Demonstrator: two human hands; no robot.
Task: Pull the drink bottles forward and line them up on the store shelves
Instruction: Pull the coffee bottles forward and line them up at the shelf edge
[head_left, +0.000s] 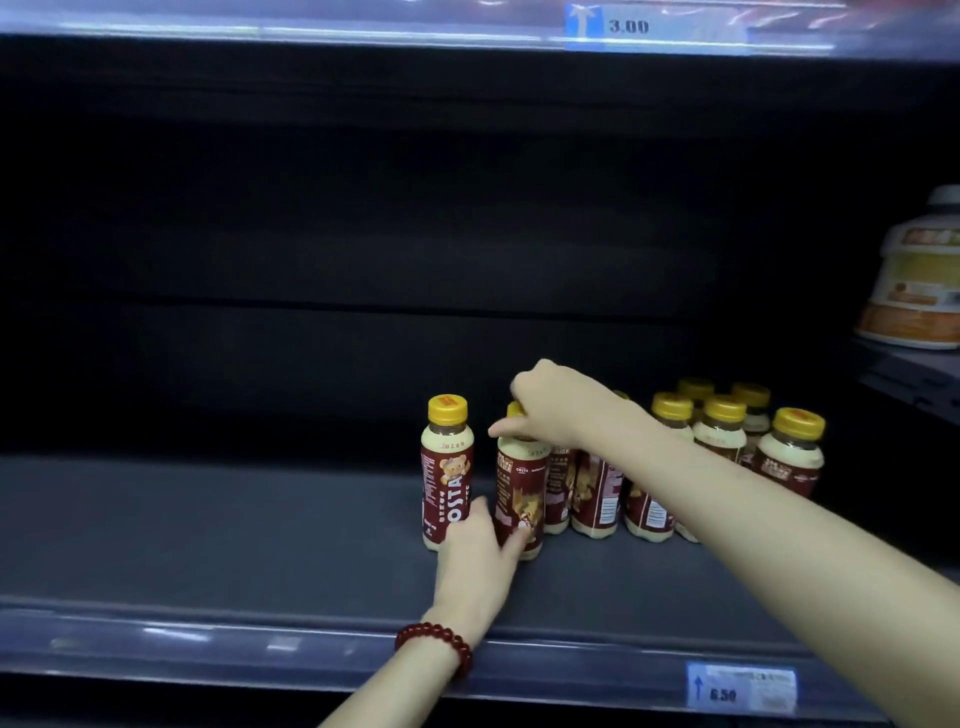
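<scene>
Several small coffee bottles with yellow caps and dark red labels stand on a dark shelf (208, 525). The leftmost bottle (447, 467) stands alone and upright. Just right of it is a second bottle (519, 493). My right hand (556, 405) comes over from the right and pinches its cap from above. My left hand (478, 551), with a red bead bracelet at the wrist, rests at the base between these two bottles, with a finger against the second bottle's lower part. More bottles (722, 431) cluster behind my right forearm and further back.
The shelf's front rail carries a blue price tag (740, 688) at the lower right. A larger pale bottle (919, 275) stands on a neighbouring shelf at the right edge. The upper shelf edge with another price tag (628, 26) runs overhead. The shelf's left half is bare.
</scene>
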